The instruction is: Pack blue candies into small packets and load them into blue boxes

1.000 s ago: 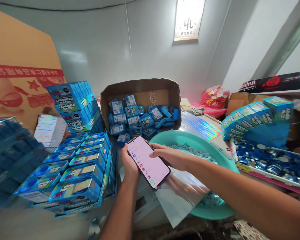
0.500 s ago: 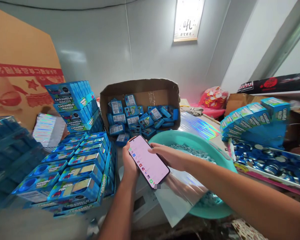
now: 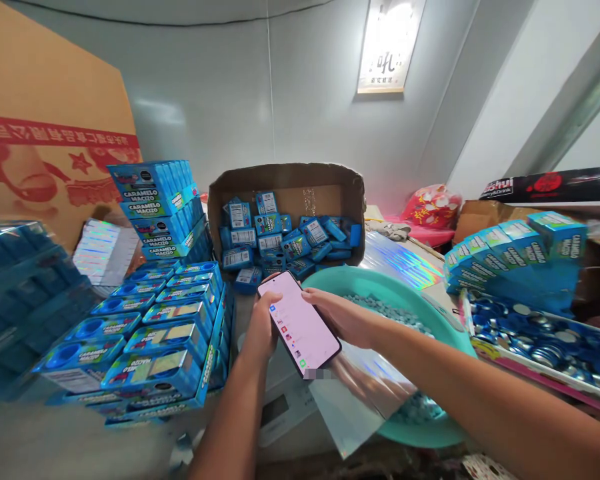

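A smartphone (image 3: 303, 327) with a lit, pale pink screen lies tilted between both hands. My left hand (image 3: 263, 323) is closed round its left edge, with the thumb over the screen. My right hand (image 3: 340, 313) grips the right edge, its thumb at the edge of the screen and the other fingers hidden behind the phone. Below the phone a clear plastic sheet (image 3: 350, 417) reaches over a turquoise basin (image 3: 430, 433) that holds many small pale blue pieces (image 3: 380, 307).
Behind the phone stands a cardboard box (image 3: 285, 175) with small blue packets. Stacked blue boxes (image 3: 155, 373) fill the left. At the right are fanned blue boxes (image 3: 520, 253) over a tray of shiny blue discs (image 3: 540, 340). A large orange carton (image 3: 55, 73) rises at the far left.
My left thumb has moved from the phone's edge onto the screen. My right thumb has shifted off the screen toward its edge. The whole view has shifted slightly.
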Tool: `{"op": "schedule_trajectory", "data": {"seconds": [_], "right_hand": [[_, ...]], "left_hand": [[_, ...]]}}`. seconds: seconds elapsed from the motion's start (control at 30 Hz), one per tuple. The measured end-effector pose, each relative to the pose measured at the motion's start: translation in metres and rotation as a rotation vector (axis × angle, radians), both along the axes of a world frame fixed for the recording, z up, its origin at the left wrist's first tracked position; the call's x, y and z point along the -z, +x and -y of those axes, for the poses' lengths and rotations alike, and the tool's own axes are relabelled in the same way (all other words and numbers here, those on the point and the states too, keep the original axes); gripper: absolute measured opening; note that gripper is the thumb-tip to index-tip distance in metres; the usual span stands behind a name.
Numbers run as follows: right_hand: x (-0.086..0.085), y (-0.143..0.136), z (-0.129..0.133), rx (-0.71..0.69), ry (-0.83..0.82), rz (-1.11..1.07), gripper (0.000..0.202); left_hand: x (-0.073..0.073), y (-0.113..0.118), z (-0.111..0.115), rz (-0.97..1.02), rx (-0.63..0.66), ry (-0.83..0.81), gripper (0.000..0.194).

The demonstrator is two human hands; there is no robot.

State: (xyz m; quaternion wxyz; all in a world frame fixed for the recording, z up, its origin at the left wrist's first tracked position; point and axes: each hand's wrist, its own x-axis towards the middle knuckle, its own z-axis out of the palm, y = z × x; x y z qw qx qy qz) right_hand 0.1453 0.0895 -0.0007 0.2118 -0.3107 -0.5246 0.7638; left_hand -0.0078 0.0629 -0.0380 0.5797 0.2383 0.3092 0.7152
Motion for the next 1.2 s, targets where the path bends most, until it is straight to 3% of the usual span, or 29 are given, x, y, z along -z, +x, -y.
{"op": "schedule_trajectory", "data": {"seconds": [0.6,0.8,1.2], "right_hand": [[-0.006,0.002,0.005,0.012,0.050,0.059,0.031],[-0.005,0.001,0.005,-0.026,0.041,0.030,0.035],[0.003,-0.001,-0.001,-0.047,-0.005,-0.053,0.038]], "left_hand": [[-0.004,-0.001,0.004,-0.068,0.016,-0.044,0.067],[-0.006,0.001,0.002,0.079,0.029,-0.022,0.054],[-0.011,0.004,-0.002,0.212,-0.056,-0.024,0.050]]}}
